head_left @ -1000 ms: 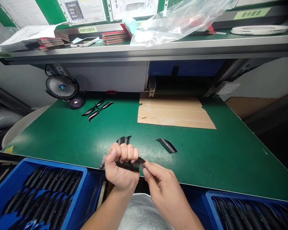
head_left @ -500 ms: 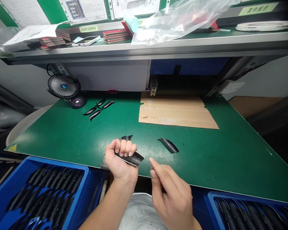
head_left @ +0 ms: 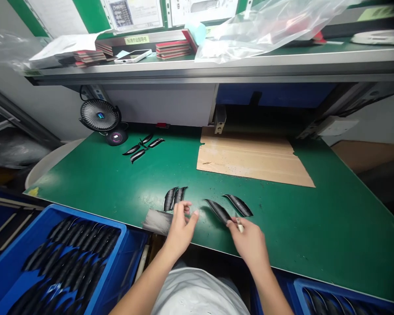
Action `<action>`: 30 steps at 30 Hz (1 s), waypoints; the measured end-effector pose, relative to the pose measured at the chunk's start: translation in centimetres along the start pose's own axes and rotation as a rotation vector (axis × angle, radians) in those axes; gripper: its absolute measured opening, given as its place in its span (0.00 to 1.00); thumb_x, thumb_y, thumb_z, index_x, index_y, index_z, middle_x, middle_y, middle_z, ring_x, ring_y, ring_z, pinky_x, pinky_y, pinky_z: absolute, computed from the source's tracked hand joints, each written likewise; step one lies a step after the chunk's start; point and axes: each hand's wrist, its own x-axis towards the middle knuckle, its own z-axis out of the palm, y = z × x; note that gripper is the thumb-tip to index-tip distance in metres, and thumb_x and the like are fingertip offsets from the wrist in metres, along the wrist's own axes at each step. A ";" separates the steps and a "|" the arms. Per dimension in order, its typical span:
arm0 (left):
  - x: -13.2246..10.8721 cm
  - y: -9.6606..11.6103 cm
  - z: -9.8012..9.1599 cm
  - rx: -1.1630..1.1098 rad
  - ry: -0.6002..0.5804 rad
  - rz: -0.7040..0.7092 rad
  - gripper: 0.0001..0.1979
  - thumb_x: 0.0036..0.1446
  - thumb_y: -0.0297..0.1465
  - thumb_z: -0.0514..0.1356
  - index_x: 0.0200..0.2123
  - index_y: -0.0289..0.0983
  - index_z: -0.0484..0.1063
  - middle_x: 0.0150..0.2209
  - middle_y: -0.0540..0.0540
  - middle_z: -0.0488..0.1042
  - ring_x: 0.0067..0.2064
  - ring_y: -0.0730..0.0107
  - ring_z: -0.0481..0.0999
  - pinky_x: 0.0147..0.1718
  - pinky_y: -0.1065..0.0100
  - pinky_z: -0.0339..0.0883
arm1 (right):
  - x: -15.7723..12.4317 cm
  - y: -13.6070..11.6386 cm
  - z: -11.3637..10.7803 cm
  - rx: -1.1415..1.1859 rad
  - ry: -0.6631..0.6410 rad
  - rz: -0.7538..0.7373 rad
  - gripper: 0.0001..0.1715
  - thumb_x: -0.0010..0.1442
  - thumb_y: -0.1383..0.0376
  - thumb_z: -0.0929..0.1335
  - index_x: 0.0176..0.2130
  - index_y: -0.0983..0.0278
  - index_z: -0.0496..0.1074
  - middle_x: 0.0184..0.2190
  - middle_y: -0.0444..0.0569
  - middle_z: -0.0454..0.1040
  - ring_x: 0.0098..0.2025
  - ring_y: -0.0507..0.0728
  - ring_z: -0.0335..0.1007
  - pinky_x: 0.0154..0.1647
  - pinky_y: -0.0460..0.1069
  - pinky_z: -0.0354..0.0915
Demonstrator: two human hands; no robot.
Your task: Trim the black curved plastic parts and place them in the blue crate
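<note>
My right hand [head_left: 248,240] grips the lower end of a curved black blade-shaped piece [head_left: 217,211], whose pointed tip slants up and left above the table. A small pale object [head_left: 239,225] shows between its fingers; its kind I cannot make out. My left hand [head_left: 181,227] holds nothing, thumb and fingers apart, just in front of two similar black pieces [head_left: 174,197] lying side by side. Partly under the left wrist is a grey flat piece [head_left: 156,222] at the table's front edge. Another curved black piece [head_left: 238,205] lies right of the held one.
Cardboard [head_left: 252,157] covers part of the green table [head_left: 95,179] at the back. A small fan [head_left: 100,116] and several black pieces [head_left: 143,148] occupy the back left. Blue bins [head_left: 120,236] of black pieces stand at front left and right. A shelf [head_left: 184,72] overhangs the back.
The black piece has passed from my left hand to my right hand. My left hand has opened and lowered. The camera view has shifted, moving the scene slightly right.
</note>
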 end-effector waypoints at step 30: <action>8.7 -2.5 -11.1 0.544 -0.118 0.442 0.12 0.64 0.28 0.53 0.41 0.41 0.77 0.53 0.41 0.74 0.56 0.56 0.67 0.55 0.54 0.59 | -2.1 -1.5 0.7 -0.028 0.156 -0.498 0.28 0.65 0.50 0.60 0.57 0.61 0.67 0.56 0.55 0.67 0.59 0.67 0.59 0.58 0.64 0.61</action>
